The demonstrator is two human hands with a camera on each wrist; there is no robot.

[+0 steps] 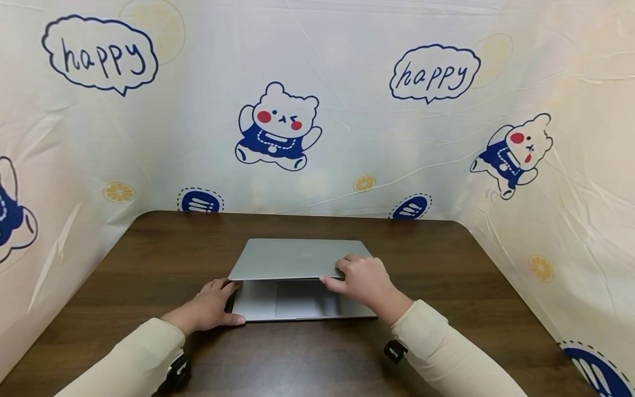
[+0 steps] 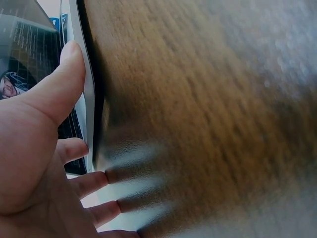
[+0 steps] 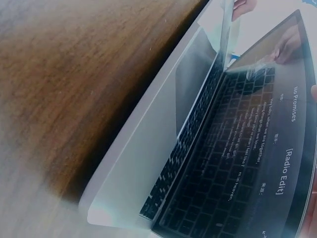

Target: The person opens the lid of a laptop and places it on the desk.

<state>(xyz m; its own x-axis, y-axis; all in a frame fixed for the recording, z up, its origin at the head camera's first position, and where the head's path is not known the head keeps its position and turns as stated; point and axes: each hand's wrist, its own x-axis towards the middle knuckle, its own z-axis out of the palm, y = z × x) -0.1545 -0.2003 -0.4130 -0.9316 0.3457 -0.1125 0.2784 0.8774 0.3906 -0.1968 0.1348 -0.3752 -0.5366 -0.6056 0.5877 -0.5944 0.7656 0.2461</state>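
Note:
A silver laptop (image 1: 297, 259) lies on the wooden table with its lid partly raised, tilted over the keyboard. My right hand (image 1: 364, 278) pinches the lid near its front right corner, thumb at the edge and fingers on the outer face. In the right wrist view the lit screen (image 3: 277, 144) shows white text above the dark keyboard (image 3: 198, 183). My left hand (image 1: 208, 309) rests along the left side of the laptop's base, its thumb at the front left corner. In the left wrist view its fingers (image 2: 91, 183) are spread, with fingertips at the table surface.
The brown wooden table (image 1: 307, 358) extends around the laptop on all sides. Behind and beside it hangs a pale curtain (image 1: 347, 138) printed with bears, orange slices and the word "happy". Dark devices (image 1: 395, 350) are worn on both wrists, below cream sleeves (image 1: 431, 331).

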